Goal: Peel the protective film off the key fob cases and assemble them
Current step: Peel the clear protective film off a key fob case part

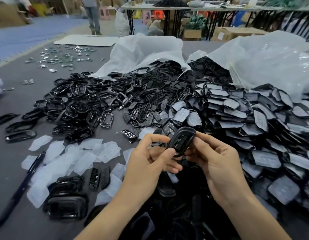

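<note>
Black and glossy, one oval plastic key fob case (182, 141) is held above the grey tabletop (15, 170), pinched between two hands. Its long axis runs tilted, upper end leaning up and to the right, lower end down toward the left, with its open windowed face turned to the camera. The left hand (150, 163) grips the lower end with thumb and forefinger; the right hand (217, 163) clasps the upper right edge, fingers curled behind it.

Loose parts lie in heaps too many to count: black ring-shaped frames (77, 103) at left, small black button-grid inserts (145, 108) in the middle, and film-covered black case shells (254, 118) stacked at right (these spill from two translucent white plastic bags (146, 49)). Peeled clear film pieces (67, 158) are scattered in the dozens near the left forearm. One dark blue pen (24, 186) lies diagonally across them. Small shiny metal bits (62, 56) dot the far left.
</note>
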Tool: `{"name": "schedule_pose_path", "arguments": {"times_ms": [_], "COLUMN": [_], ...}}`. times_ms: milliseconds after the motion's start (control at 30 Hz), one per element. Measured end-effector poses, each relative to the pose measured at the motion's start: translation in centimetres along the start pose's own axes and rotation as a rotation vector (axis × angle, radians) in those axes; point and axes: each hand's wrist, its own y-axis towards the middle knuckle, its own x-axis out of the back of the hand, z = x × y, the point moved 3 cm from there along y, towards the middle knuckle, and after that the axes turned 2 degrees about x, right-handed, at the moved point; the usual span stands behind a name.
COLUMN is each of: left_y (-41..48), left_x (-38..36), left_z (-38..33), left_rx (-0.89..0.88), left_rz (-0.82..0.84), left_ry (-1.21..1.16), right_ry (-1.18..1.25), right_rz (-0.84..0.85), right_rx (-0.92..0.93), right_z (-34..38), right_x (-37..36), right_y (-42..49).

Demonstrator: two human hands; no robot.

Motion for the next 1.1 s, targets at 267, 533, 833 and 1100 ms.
{"name": "schedule_pose_path", "arguments": {"times_ms": [267, 533, 833, 1100], "left_y": [0.1, 0.2, 0.2, 0.2], "left_x": [0.5, 1.0, 1.3, 1.2], "left_z": [-0.2, -0.5, -0.4, -0.6], "left_rx": [-0.037, -0.057, -0.067, -0.055], "left_rz": [-0.065, -0.136, -0.166, -0.165], "left_ry": [-0.043, -0.089, -0.063, -0.057], "right_ry": [0.023, 0.016, 0.058, 0.061], "right_rz": [-0.084, -0.102, -0.126, -0.151], "right_rx": [-0.006, -0.03, -0.071, -0.107], "right_z": [0.2, 0.1, -0.2, -0.1], "right_x": [0.4, 0.4, 0.6, 0.6], "right_y": [-0.1, -0.1, 0.1, 0.2]}}
